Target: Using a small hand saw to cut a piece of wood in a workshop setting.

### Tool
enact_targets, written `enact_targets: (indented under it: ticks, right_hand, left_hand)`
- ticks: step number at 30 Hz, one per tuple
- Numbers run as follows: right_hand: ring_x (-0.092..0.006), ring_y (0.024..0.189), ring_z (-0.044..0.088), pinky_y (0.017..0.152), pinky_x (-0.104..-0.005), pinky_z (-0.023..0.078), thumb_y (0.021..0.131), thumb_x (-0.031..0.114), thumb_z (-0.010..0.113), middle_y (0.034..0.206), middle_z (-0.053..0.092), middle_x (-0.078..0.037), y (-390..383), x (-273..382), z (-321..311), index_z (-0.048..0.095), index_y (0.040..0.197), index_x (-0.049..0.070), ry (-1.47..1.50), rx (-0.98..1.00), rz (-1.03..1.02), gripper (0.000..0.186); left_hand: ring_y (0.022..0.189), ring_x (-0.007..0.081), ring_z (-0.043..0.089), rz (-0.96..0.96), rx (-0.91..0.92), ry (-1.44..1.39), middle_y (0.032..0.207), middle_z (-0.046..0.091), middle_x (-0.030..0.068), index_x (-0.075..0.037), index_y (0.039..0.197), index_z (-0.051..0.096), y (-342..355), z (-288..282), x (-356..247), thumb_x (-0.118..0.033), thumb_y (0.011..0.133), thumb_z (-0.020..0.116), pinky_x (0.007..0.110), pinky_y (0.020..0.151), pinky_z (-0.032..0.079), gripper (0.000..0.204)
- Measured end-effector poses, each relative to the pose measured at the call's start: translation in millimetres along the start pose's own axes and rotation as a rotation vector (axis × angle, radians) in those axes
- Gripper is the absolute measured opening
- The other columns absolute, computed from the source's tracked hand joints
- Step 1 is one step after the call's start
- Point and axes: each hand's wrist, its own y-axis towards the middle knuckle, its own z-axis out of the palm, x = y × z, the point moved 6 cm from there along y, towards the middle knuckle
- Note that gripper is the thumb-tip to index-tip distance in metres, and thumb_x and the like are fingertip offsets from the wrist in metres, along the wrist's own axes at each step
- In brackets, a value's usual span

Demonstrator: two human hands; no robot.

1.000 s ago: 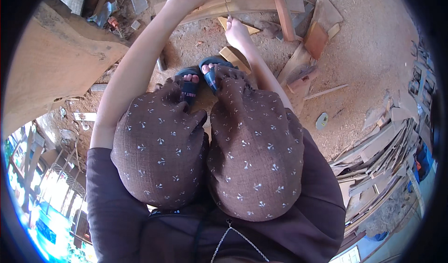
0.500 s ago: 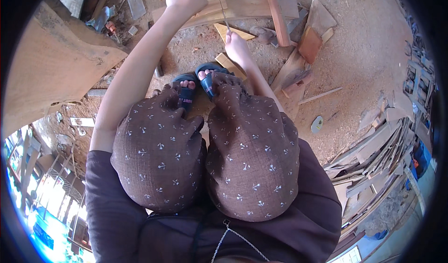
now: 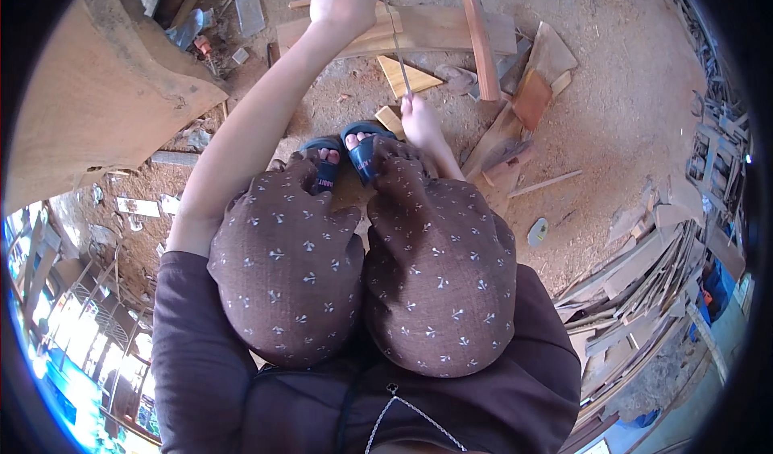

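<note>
My left hand (image 3: 342,7) is closed at the upper middle, over the end of a pale wooden plank (image 3: 451,27) lying crosswise on the ground; what its fingers grip is hidden. My right hand (image 3: 415,112), nearer my feet, is closed on a long, thin metal tool (image 3: 400,63), apparently a saw blade, which runs up across the plank beside my left hand. A yellow wooden triangle (image 3: 407,74) lies below the plank, and a small yellow block (image 3: 389,118) is beside my sandalled foot (image 3: 362,148). A reddish bar (image 3: 479,43) lies across the plank's right part.
A large curved wooden slab (image 3: 105,108) stands at left. An orange-brown board (image 3: 531,100) and offcuts lie at right on the sawdust-covered ground (image 3: 628,132). A heap of thin scrap wood (image 3: 636,285) is at lower right. Metal racks and a blue object (image 3: 68,394) are at lower left.
My right hand has drawn back toward my body with the thin tool, exposing more blade between it and the plank. My left hand stays at the plank; the view has shifted slightly.
</note>
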Motion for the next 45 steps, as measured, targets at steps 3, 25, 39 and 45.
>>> enact_targets:
  ticks: [3, 25, 39, 45]
  right_hand:
    - [-0.0454, 0.086, 0.060, 0.073, -0.0520, 0.047, 0.096, 0.025, 0.041, 0.087, 0.062, -0.029, 45.1, 18.7, -11.9, 0.056, 0.100, -0.003, -0.054, -0.115, -0.052, 0.032]
    - [-0.0454, 0.082, 0.059, 0.071, -0.0514, 0.047, 0.097, 0.023, 0.041, 0.085, 0.062, -0.028, 37.2, 16.4, -7.2, 0.055, 0.097, -0.003, -0.069, -0.106, -0.015, 0.029]
    - [-0.0433, 0.097, 0.058, 0.083, -0.0499, 0.046, 0.093, 0.023, 0.044, 0.099, 0.061, -0.029, 68.6, 35.0, -16.5, 0.058, 0.105, -0.002, -0.115, -0.038, 0.030, 0.031]
    - [-0.0430, 0.098, 0.058, 0.084, -0.0497, 0.046, 0.093, 0.022, 0.043, 0.098, 0.061, -0.030, 57.3, 22.3, -24.8, 0.059, 0.104, -0.004, -0.053, 0.042, -0.011, 0.033]
  left_hand:
    - [0.078, 0.0338, 0.068, 0.047, 0.001, -0.052, 0.084, 0.068, 0.0190, -0.001, 0.082, 0.068, 0.9, -2.0, -11.4, -0.015, 0.069, 0.064, 0.041, 0.071, 0.056, 0.019]
    - [0.080, 0.0326, 0.068, 0.014, 0.049, 0.002, 0.085, 0.069, 0.0185, -0.001, 0.087, 0.067, 2.4, -5.5, -4.1, -0.014, 0.071, 0.064, 0.042, 0.071, 0.056, 0.021]
    - [0.082, 0.0316, 0.069, 0.017, 0.028, 0.023, 0.085, 0.069, 0.0187, -0.004, 0.086, 0.068, -1.3, -3.9, -7.9, -0.013, 0.075, 0.060, 0.040, 0.071, 0.056, 0.016]
    - [0.074, 0.0305, 0.069, 0.033, -0.038, 0.010, 0.081, 0.068, 0.0174, -0.003, 0.082, 0.068, -14.0, 4.0, -9.2, -0.014, 0.077, 0.058, 0.039, 0.066, 0.057, 0.016]
